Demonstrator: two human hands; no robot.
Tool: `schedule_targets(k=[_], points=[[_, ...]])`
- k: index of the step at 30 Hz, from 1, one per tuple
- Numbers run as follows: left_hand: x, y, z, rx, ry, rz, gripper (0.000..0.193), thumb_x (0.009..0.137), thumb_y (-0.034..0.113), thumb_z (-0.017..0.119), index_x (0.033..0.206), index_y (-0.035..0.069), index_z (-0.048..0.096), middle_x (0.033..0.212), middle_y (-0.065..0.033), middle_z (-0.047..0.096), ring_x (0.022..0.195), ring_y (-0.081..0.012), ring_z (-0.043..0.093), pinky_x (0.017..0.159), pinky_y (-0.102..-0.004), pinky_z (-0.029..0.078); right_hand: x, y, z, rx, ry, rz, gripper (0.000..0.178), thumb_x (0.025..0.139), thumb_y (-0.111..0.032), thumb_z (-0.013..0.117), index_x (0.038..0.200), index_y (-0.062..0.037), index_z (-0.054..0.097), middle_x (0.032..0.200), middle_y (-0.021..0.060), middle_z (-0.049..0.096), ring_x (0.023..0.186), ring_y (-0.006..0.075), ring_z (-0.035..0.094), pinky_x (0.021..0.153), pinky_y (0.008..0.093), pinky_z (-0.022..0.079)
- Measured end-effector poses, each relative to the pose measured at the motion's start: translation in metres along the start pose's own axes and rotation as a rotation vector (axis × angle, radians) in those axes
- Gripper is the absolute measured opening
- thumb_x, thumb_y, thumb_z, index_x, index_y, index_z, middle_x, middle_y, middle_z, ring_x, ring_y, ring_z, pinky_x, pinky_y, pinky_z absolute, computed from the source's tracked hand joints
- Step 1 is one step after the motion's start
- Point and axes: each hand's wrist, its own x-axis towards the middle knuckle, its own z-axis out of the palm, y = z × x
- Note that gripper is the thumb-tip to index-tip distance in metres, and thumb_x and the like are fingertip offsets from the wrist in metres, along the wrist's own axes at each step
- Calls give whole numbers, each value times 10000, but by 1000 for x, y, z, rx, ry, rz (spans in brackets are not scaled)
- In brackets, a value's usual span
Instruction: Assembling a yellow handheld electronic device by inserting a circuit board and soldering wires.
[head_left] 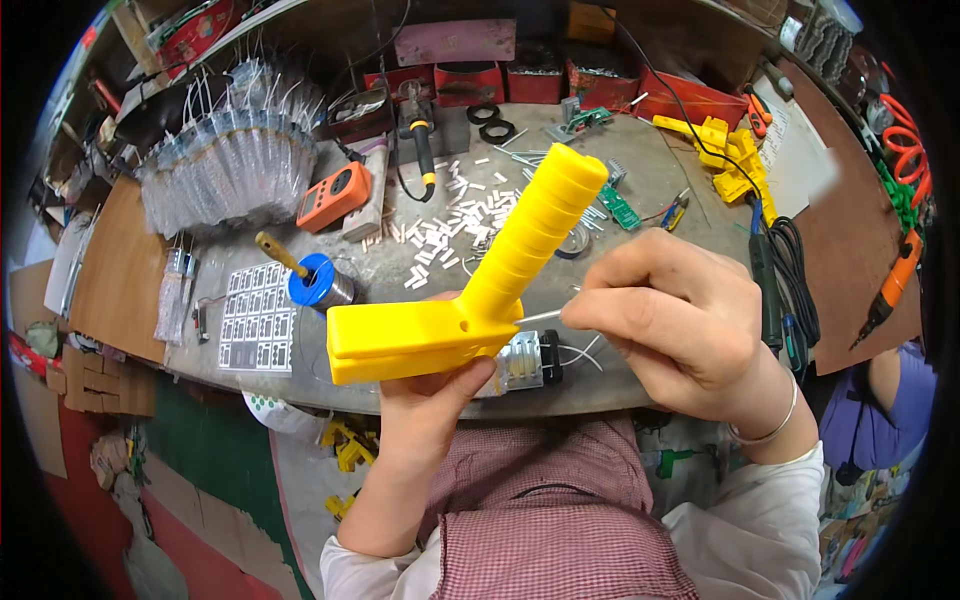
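Observation:
A yellow plastic pistol-shaped housing is held up over the front of the bench, its ribbed handle tilted up to the right. My left hand grips it from below, with the thumb on its near side and most of the fingers hidden behind. My right hand pinches a thin pale rod, whose left end meets the housing near the base of the handle. I cannot tell whether the rod goes into it. Just behind the housing lies a silvery cylindrical part with a black end and white wires.
Small white tubes lie scattered mid-bench beside a green circuit board. An orange multimeter, a blue solder spool and a soldering iron stand left. Red bins line the back; yellow housing parts lie right.

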Motion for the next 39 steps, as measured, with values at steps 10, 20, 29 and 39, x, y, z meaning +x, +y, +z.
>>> schedule_targets(k=[10, 20, 29, 39], points=[[-1, -5, 12, 124, -292, 121, 468, 875, -5, 645, 1325, 30, 521, 1278, -112, 568, 1161, -204, 560, 986, -302, 438, -12, -19, 12, 488, -19, 721, 124, 747, 31, 729, 863, 46, 689, 817, 81, 698, 711, 130, 668, 668, 237, 520], [-3, -15, 24, 344, -185, 420, 486, 832, -4, 666, 1303, 8, 544, 1296, -175, 586, 1189, -293, 586, 993, -352, 463, -8, -47, 19, 430, 314, 371, 172, 833, 27, 705, 958, 35, 586, 826, 96, 632, 684, 134, 665, 593, 192, 505], [13, 9, 21, 802, -258, 621, 390, 808, 8, 695, 1179, -56, 595, 1120, -183, 658, 1005, -328, 655, 898, -364, 512, -15, -13, 18, 76, 134, 96, 324, 737, -9, 732, 1059, -30, 698, 1036, 114, 563, 854, 196, 574, 744, 286, 497], [57, 4, 6, 807, -641, 64, 924, 583, 360, 898, 1312, -24, 479, 1249, -169, 583, 1164, -300, 568, 982, -401, 443, -53, 9, -18, -608, -416, 199, 325, 679, -105, 665, 993, -26, 630, 956, 73, 564, 902, 243, 581, 821, 380, 461]])
